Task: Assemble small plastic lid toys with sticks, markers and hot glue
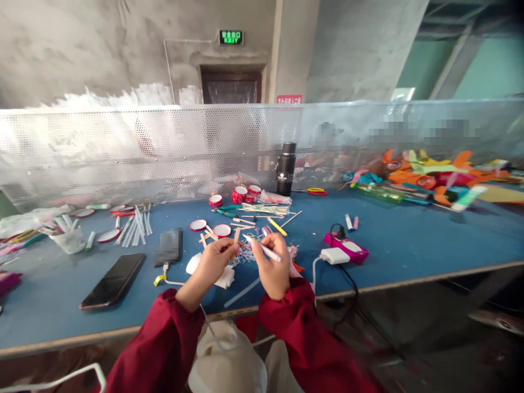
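Note:
My left hand [216,261] pinches a short wooden craft stick [237,235], which points up from the fingertips. In my right hand [273,267] is a white marker pen [268,251], its narrow end aimed toward the stick. Whether the pen touches the stick I cannot tell. Beneath and behind both hands lies a tangle of small pale and coloured pieces [244,258], partly hidden. Crumpled white tissue [224,278] rests by my left wrist. Just beyond the hands are a yellow marker [277,226] and a red-rimmed round lid [221,230].
A black phone [112,281] and a power bank [168,245] with a cable lie to the left, near clear glue sticks [137,226] and a white cup [69,240]. A black bottle [286,170] stands behind. A magenta power strip [356,252] sits right, with colourful crafts [434,174] beyond.

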`<state>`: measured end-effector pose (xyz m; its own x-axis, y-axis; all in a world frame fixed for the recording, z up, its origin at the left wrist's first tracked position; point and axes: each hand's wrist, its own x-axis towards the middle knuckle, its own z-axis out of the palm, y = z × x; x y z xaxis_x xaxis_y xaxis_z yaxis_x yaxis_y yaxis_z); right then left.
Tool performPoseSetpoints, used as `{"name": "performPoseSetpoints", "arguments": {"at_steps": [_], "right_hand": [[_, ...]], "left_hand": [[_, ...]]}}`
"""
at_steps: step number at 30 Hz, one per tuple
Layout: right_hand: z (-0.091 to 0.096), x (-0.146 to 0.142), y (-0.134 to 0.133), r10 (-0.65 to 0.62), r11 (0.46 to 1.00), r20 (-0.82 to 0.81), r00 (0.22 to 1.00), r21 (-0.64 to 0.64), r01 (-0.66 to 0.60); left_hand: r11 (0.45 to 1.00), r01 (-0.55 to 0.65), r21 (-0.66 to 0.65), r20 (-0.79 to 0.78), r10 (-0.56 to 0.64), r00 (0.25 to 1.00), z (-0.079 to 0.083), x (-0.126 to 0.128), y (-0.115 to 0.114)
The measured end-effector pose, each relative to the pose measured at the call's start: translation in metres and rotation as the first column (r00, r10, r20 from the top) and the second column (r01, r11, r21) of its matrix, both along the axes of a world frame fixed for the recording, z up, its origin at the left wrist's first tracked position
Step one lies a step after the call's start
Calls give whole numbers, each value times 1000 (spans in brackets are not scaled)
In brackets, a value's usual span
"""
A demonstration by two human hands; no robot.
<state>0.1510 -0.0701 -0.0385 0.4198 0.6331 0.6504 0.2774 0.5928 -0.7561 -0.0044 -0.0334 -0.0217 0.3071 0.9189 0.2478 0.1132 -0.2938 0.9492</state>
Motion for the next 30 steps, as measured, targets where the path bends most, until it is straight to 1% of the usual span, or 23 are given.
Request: {"name": "performPoseSetpoints", "arguments": {"at_steps": [2,4,6,9,12,15,18,20,22,24,28,30], "right_hand": [[-5,-2,4,25,1000,8,1000,-4,-25],[-9,-3,8,81,997,20,997,-4,-81],[-11,-3,10,136,991,44,990,-15,-135],[-11,-4,10,167,986,103,980,-37,-164],[-9,-5,7,158,987,166,973,-37,-154],[-7,-6,6,149,989,180,972,-26,-146],[-7,-7,5,140,990,119,983,-7,-140],[-8,-8,5,126,992,65,990,5,-126],[-8,-8,4,114,993,56,992,20,-115],[-9,-9,3,112,993,85,990,39,-116],[-8,-9,-1,94,993,131,987,59,-102],[-6,-9,-3,76,995,143,987,60,-86]], "left_hand": [[998,-19,-66,15,20,1000,-5,2,-6],[995,-35,-94,31,38,999,-10,4,-9],[996,-45,-72,25,47,999,-14,6,-11],[997,-62,35,-53,64,997,-20,5,-12],[991,-62,122,-99,74,992,-25,1,-13],[990,-74,122,-37,79,996,-27,-1,-14],[982,-113,149,10,113,994,-26,-2,-15],[977,-133,168,7,134,991,-24,-2,-16],[978,-130,163,-20,135,991,-24,-2,-16],[981,-121,149,-31,127,991,-25,-1,-15],[984,-117,138,27,114,993,-30,-1,-10],[983,-111,144,27,108,994,-33,-2,-8]]}}
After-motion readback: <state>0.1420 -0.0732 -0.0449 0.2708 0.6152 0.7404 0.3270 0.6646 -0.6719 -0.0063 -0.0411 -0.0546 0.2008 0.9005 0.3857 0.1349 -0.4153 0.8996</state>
